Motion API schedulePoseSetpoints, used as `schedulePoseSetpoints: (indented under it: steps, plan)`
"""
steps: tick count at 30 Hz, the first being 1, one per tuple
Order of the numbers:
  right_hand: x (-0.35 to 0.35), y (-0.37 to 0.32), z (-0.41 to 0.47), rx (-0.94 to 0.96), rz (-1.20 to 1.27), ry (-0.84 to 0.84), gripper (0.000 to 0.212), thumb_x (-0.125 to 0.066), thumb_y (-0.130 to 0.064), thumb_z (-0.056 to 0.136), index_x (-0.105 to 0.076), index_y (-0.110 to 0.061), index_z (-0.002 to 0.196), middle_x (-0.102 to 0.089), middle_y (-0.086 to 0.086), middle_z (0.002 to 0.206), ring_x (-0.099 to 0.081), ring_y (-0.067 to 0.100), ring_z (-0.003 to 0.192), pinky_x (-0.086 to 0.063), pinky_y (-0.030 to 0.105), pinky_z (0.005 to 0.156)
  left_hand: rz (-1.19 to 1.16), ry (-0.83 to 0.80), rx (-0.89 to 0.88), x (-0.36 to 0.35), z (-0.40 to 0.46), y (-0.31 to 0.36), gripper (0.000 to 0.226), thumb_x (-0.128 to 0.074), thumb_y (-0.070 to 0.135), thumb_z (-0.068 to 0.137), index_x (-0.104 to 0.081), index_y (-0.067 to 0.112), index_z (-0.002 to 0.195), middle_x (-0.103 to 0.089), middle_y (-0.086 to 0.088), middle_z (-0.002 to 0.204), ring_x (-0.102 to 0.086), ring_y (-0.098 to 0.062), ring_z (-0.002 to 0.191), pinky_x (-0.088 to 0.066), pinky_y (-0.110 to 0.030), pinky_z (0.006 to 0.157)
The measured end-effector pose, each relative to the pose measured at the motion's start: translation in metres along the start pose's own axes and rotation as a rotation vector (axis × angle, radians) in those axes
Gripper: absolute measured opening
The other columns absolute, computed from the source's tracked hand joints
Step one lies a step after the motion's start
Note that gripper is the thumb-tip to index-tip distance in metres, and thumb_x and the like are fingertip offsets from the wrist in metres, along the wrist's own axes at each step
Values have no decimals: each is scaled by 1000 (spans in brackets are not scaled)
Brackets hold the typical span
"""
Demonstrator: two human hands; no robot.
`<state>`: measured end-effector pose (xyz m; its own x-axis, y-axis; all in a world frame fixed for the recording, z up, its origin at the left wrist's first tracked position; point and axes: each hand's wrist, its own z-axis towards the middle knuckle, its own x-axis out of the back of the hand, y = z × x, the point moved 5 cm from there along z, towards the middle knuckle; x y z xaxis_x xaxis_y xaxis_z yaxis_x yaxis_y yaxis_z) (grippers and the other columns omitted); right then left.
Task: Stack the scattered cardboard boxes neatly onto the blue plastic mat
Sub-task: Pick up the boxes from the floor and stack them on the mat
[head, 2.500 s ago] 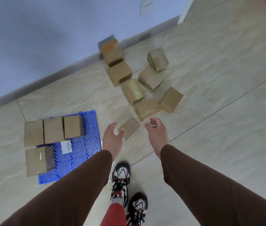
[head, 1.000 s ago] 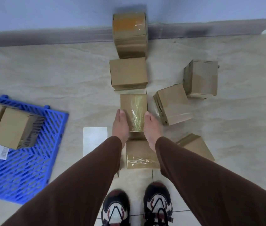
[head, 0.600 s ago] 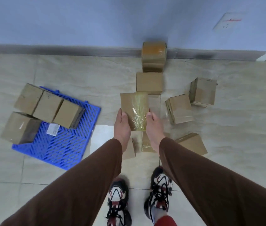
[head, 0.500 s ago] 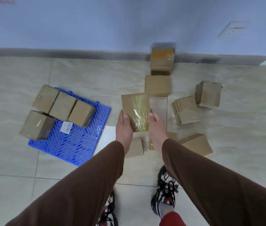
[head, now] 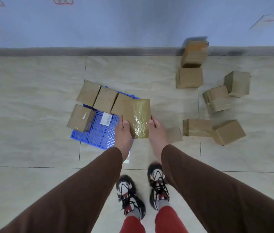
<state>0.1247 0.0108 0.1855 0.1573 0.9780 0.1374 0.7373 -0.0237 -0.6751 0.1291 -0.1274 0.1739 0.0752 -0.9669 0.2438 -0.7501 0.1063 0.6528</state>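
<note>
White barcode label [head: 106, 118] lies on the blue plastic mat [head: 99, 135]; its print is too small to read. Red-outlined wall stickers at the top edge are blurred, unreadable. Taped cardboard box [head: 138, 117] is held in the air between both hands, over the mat's right edge, shiny tape face up. Left hand [head: 123, 132] presses flat on the box's left side, right hand [head: 156, 132] on its right side, thumbs on top, fingers together, arms in brown sleeves stretched forward. Three boxes [head: 105, 99] sit in a row along the mat's far edge, a fourth [head: 80, 118] at its left edge. Loose boxes [head: 217, 101] lie scattered on the tiled floor [head: 32, 132] to the right, one against the baseboard.
</note>
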Motion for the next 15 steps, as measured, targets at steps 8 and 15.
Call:
schedulePoseSetpoints:
  steps: [8,15]
  plan:
    - [-42,18,-6,-22,5,9,34,-43,-19,105,-61,-23,133,-68,-11,117,-62,7,105,-43,-1,69,-49,-39,18,43,9,-19,40,-32,31,105,-51,37,139,-58,-6,109,-55,-20,95,-48,-30,87]
    - [-106,39,-1,-91,50,3,31,-47,-22,103,-60,-20,131,-68,3,120,-64,17,106,-50,29,92,-97,-72,49,98,37,-37,31,-36,29,105,-58,45,120,-65,10,104,-63,5,81,-49,-12,69]
